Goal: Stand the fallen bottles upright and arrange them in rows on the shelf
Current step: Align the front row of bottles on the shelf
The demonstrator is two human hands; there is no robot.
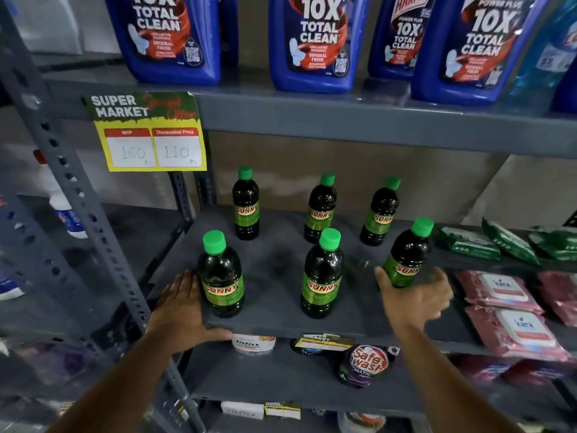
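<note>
From my head camera, I am looking down at a grey shelf (pixel 274 320) with six dark bottles, all standing up with green caps. Three are standing in a back row: the back left bottle (pixel 245 207), the back middle bottle (pixel 320 210) and the back right bottle (pixel 379 215). Three are standing in front: the front left bottle (pixel 221 276), the front middle bottle (pixel 321 276) and the front right bottle (pixel 406 254).

My left hand (pixel 184 310) is lying flat on the shelf edge, its grip wide and holding nothing, just touching the side of the front left bottle. My right hand (pixel 415 295) is looking blurry, its grip wide with fingers spread around the bottom of the front right bottle, not closing on it.

Big blue bottles (pixel 312 42) are sitting on the shelf above, a yellow price sign (pixel 150 135) is hanging at the left, and pink packs (pixel 505 307) are lying at the right
</note>
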